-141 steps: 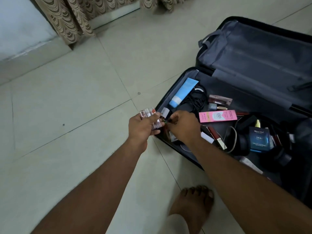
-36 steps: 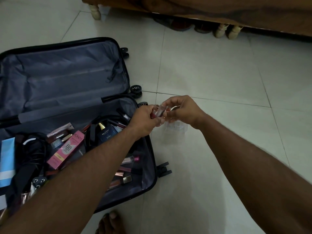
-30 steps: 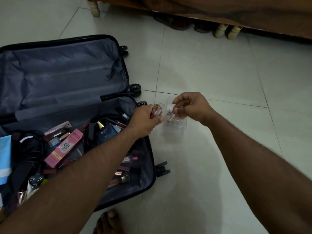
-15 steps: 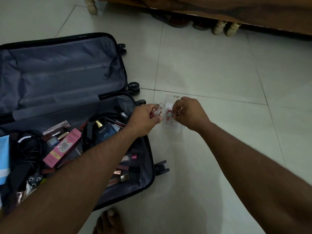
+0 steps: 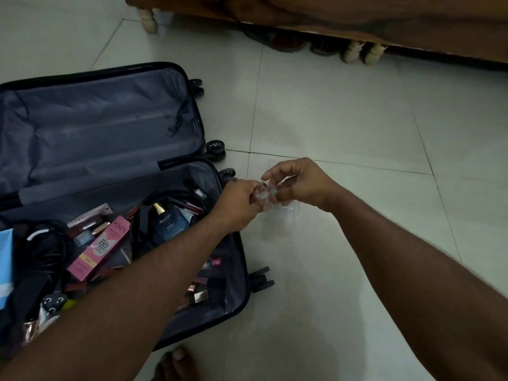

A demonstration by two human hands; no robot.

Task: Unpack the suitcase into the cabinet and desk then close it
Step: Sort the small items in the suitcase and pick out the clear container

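**Small bottles held over a clear tray, just right of the open suitcase**

The left hand (image 5: 238, 204) is closed around a cluster of small clear bottles (image 5: 264, 194); the right hand (image 5: 299, 185) meets it from 3 o'clock, thumb and fingers pinched on the same cluster. What each finger grips I cannot tell. Directly beneath them, at 6 o'clock from the fingertips, a clear plastic tray (image 5: 286, 215) lies on the floor tiles (image 5: 343, 119), faint and hard to outline. Both hands are equally near it; I judge the next move to be a short drop into a slot, so lining up over the tray matters most.

The suitcase (image 5: 231, 312) lies open at 9 o'clock from the hands, its rim just beside the left wrist. Its near half holds much yet to unpack: a pink Pond's box (image 5: 99, 248), a blue perfume box (image 5: 167, 226), black cables (image 5: 49, 251), lipsticks (image 5: 200, 295). The lid half at 10 o'clock is bare lining. Wooden furniture (image 5: 330, 15) stands at 12 o'clock, well apart. Nothing blocks the tray.
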